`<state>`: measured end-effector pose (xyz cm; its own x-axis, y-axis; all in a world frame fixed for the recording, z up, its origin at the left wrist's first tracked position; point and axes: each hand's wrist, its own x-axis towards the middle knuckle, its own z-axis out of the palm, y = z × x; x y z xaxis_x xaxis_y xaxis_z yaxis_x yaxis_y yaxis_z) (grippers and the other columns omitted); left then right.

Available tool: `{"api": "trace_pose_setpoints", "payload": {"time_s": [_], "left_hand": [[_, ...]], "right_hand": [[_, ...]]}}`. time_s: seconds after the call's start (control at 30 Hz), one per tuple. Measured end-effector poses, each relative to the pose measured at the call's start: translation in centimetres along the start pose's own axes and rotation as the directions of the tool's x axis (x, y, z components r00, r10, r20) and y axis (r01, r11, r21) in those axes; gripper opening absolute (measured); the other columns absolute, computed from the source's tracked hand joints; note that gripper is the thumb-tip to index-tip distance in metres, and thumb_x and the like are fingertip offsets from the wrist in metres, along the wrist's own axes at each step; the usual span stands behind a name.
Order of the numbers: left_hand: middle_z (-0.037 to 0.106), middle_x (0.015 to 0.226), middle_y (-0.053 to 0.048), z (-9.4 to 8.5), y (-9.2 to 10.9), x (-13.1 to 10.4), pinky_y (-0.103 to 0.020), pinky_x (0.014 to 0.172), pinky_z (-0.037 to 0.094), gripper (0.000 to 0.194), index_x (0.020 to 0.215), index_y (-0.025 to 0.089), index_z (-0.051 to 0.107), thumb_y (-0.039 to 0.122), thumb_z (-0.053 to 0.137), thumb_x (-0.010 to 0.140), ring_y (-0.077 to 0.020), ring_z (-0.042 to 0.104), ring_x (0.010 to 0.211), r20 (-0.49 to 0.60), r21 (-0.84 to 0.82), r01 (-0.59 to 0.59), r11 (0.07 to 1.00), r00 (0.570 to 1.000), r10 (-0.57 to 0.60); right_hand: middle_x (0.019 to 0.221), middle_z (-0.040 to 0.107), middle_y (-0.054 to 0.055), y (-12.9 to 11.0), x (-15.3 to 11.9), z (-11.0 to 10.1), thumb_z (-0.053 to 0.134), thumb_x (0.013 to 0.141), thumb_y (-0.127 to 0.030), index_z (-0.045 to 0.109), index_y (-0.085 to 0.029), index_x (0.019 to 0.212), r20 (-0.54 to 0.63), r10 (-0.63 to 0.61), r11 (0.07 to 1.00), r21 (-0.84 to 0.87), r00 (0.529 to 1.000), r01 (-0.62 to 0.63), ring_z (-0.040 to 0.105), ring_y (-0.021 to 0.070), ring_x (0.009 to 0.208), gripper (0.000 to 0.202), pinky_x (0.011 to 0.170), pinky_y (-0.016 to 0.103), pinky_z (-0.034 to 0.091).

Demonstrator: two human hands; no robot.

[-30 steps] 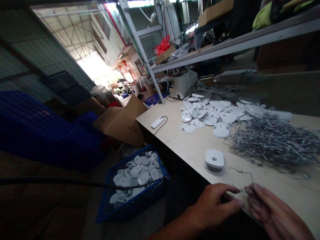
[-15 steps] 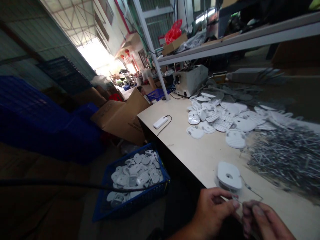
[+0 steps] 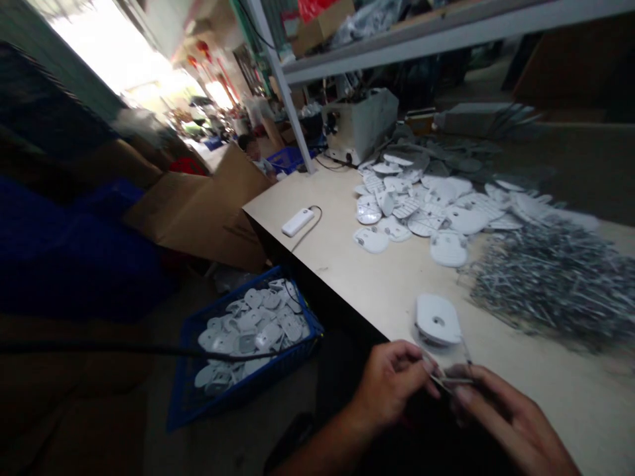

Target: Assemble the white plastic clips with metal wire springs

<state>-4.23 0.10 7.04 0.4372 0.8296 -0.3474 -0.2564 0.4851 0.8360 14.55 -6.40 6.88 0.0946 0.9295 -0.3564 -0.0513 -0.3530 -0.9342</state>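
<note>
My left hand (image 3: 397,383) pinches one end of a thin metal rod (image 3: 443,383) at the table's front edge. The fingers of my right hand (image 3: 496,403) are closed on the rod's other side, close to the left fingertips. Just beyond the hands, a white rounded piece with a central hole (image 3: 437,320) lies on the table. A thin wire runs from that piece down to my right hand. To the right is a large heap of metal rods (image 3: 555,284). Farther back lies a pile of white flat pieces (image 3: 421,198).
A white power bank (image 3: 297,222) with a cable lies near the table's (image 3: 342,264) left edge. Below on the left, a blue crate (image 3: 181,377) holds white pieces. A grey machine (image 3: 360,125) and a shelf post stand behind. One person is in the background.
The view has shifted, so the table and its contents sit farther left and higher. Both hands remain closed on the thin metal part, and the rod between their fingertips shows more clearly.
</note>
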Motion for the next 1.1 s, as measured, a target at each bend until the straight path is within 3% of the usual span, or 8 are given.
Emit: {"api": "trace_pose_setpoints", "payload": {"time_s": [0.1, 0.27, 0.5, 0.7, 1.1], "left_hand": [[0.077, 0.085, -0.007, -1.1, 0.7, -0.3, -0.024, 0.07, 0.052, 0.049, 0.091, 0.011, 0.075, 0.057, 0.089, 0.081, -0.0124, 0.069, 0.067, 0.074, 0.11, 0.005, 0.994, 0.997, -0.013], [0.075, 0.083, -0.005, -2.4, -0.6, 0.0, -0.024, 0.068, 0.053, 0.041, 0.096, 0.013, 0.074, 0.053, 0.081, 0.089, -0.0145, 0.069, 0.071, 0.159, 0.257, 0.04, 0.966, 0.984, -0.083], [0.073, 0.084, -0.004, -2.3, -2.6, 1.5, -0.022, 0.064, 0.05, 0.033, 0.095, 0.013, 0.073, 0.046, 0.076, 0.092, -0.0123, 0.067, 0.069, 0.148, 0.315, 0.003, 0.949, 0.988, -0.052], [0.072, 0.083, -0.002, -2.5, -3.1, 3.2, -0.023, 0.065, 0.052, 0.033, 0.095, 0.013, 0.073, 0.046, 0.077, 0.091, -0.0113, 0.066, 0.066, 0.131, 0.31, -0.071, 0.948, 0.991, 0.031], [0.072, 0.083, -0.002, -3.0, -3.4, 4.7, -0.023, 0.062, 0.053, 0.036, 0.095, 0.014, 0.073, 0.049, 0.079, 0.089, -0.0107, 0.066, 0.063, 0.123, 0.316, -0.09, 0.945, 0.991, 0.053]], "right_hand": [[0.106, 0.079, 0.009, -0.9, -0.7, -0.4, 0.087, 0.085, -0.054, 0.081, -0.024, 0.115, 0.001, -0.044, 0.999, -0.026, 0.999, 0.044, 0.074, 0.0274, 0.088, 0.042, 0.079, 0.033, 0.063], [0.095, 0.079, 0.007, -0.1, -1.3, -0.3, 0.085, 0.09, -0.051, 0.083, -0.023, 0.109, 0.002, -0.023, 0.998, -0.052, 1.0, 0.023, 0.072, 0.0218, 0.079, 0.033, 0.072, 0.03, 0.061], [0.097, 0.079, 0.008, 2.0, -0.3, -1.0, 0.09, 0.086, -0.053, 0.082, -0.02, 0.113, -0.023, 0.066, 0.996, 0.054, 0.998, -0.065, 0.072, 0.0203, 0.078, 0.044, 0.07, 0.031, 0.062], [0.097, 0.079, 0.009, 2.8, 1.6, -1.0, 0.094, 0.081, -0.054, 0.081, -0.017, 0.111, -0.056, 0.064, 0.993, 0.107, 0.996, -0.058, 0.073, 0.0192, 0.076, 0.05, 0.07, 0.03, 0.063], [0.101, 0.08, 0.011, 3.1, 3.3, -1.2, 0.091, 0.082, -0.057, 0.078, -0.015, 0.111, -0.035, 0.068, 0.996, 0.065, 0.997, -0.066, 0.076, 0.0211, 0.081, 0.053, 0.071, 0.031, 0.063]]}}
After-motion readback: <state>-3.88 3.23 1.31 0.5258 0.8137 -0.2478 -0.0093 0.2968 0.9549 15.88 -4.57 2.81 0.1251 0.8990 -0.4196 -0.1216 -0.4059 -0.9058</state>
